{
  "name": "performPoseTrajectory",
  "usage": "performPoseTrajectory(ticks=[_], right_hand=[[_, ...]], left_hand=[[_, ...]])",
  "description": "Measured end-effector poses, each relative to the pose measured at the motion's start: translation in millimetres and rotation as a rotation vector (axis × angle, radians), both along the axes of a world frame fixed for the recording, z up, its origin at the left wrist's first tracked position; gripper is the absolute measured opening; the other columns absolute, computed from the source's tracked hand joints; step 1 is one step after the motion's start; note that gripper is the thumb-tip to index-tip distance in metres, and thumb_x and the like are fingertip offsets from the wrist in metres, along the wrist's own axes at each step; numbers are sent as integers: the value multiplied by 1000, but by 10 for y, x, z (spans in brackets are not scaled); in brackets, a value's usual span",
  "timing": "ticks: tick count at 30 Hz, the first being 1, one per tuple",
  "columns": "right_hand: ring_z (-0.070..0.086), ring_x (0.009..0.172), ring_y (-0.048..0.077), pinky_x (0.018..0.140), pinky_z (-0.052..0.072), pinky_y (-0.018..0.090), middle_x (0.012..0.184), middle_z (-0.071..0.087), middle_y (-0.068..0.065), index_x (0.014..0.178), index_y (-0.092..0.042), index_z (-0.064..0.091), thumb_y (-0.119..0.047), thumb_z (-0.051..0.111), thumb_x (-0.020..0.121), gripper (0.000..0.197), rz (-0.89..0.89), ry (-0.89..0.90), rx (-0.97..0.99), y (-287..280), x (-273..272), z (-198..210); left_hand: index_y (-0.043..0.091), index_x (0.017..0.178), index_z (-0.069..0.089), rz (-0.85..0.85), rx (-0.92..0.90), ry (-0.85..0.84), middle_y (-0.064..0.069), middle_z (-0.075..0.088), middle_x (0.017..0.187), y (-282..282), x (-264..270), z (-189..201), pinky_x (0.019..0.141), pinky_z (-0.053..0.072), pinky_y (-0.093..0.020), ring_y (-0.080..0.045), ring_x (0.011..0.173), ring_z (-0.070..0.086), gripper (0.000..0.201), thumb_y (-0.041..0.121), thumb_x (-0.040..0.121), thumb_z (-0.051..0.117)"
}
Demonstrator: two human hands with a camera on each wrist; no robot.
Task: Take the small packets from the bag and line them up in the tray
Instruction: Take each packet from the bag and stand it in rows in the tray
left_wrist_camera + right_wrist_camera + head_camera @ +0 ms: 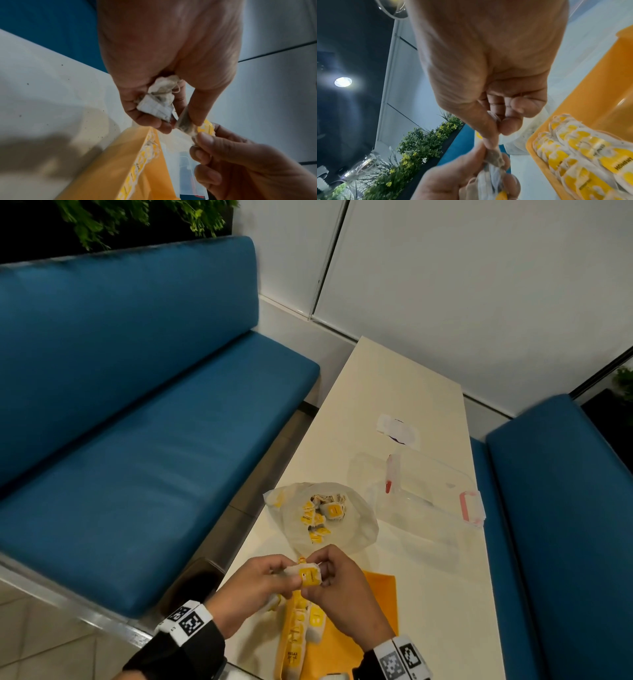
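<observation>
Long cream table [394, 392] carried everything; an orange tray [380, 607] sat at its near end, close to the left edge, with a row of packets [301, 625] already laid overlapping along the tray's left side. Just beyond the tray stood the open translucent bag [356, 529], more yellow-labelled packets loose inside it. A clear lidded container [428, 501] sat toward the right edge, beside the bag. Both hands hovered over the tray's far-left corner. Left hand [253, 587] had fingers curled round a small clump of packets [157, 102]; its thumb and forefinger pinched one edge of a single packet [310, 575]. Right hand [342, 587] pinched the opposite edge of that packet between thumb and forefinger, other fingers tucked in. Packets judged very light, soft, papery pouches with strings, crushable and prone to tangling together; not slippery. Best held by a flat sealed edge or the yellow tag, gentle pinch only, so the pouch did not tear. Likely being separated from the clump before being set at the end of the row.
</observation>
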State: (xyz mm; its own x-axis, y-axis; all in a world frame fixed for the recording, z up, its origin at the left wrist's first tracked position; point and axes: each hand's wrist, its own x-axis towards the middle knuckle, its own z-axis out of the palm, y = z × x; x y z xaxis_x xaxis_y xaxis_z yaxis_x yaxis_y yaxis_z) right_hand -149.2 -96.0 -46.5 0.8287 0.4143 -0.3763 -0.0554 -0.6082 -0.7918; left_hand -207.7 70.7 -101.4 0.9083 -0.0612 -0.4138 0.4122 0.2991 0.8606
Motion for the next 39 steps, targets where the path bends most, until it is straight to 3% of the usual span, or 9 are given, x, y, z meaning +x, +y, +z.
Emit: performPoseTrajectory(ticks=[2,6,12,20,23,26,28,33,39], right_hand=[[58,64,5,63,51,29,76,66,-1,95,-23,63,-5,77,71,33,-6,16,17,-21,40,-5],[62,69,8,65,53,27,77,70,0,92,-13,70,-5,81,74,22,-53,37,131,-57,68,6],[57,62,8,54,43,19,65,66,-5,81,-15,74,-10,75,84,6,-225,102,269,-92,50,-49],[57,55,12,52,41,23,65,68,15,84,-4,72,-6,71,88,4,-264,56,334,-144,92,-21],[59,53,11,52,42,21,68,69,22,88,1,67,-5,68,90,7,-228,13,260,-229,122,-53],[65,60,17,50,42,27,65,70,16,88,3,63,-6,66,92,10,-155,74,136,-374,104,-208],[68,62,20,49,43,28,64,71,10,85,-4,62,-7,66,92,8,-122,147,41,-460,40,-340],[62,48,15,43,44,23,66,70,14,79,-11,61,-5,68,88,13,-117,292,-118,-572,-152,-583],[68,55,18,41,44,22,70,68,9,76,-13,60,-4,67,85,15,-108,277,-261,-542,-236,-776]], left_hand=[[10,92,77,-5,72,-4,-6,66,73,10,-4,-26,55,44,-20,-5,57,58,7,17,89,77],[12,90,77,1,65,-26,-7,67,74,-15,8,-36,57,45,-27,-14,68,61,15,24,83,82],[12,94,76,39,32,-35,-6,70,80,-87,54,-18,60,47,-29,-17,74,63,15,25,87,79],[20,98,79,3,91,-46,-4,72,87,-107,101,-32,60,48,-28,-15,74,64,16,31,86,80],[27,98,78,32,215,7,-5,74,96,-88,118,-116,57,49,-28,-15,70,67,12,30,87,80],[23,94,76,68,335,82,-5,73,95,-78,107,-214,53,48,-27,-13,64,68,11,31,87,79],[21,97,71,50,402,117,-6,74,90,-90,89,-248,52,47,-27,-12,62,66,18,33,87,80],[26,115,56,-110,556,156,-3,69,96,-162,30,-301,49,45,-18,-10,66,66,44,41,83,82],[28,138,47,-205,612,103,1,67,92,-235,0,-371,54,48,-16,-10,72,68,58,33,89,77]])
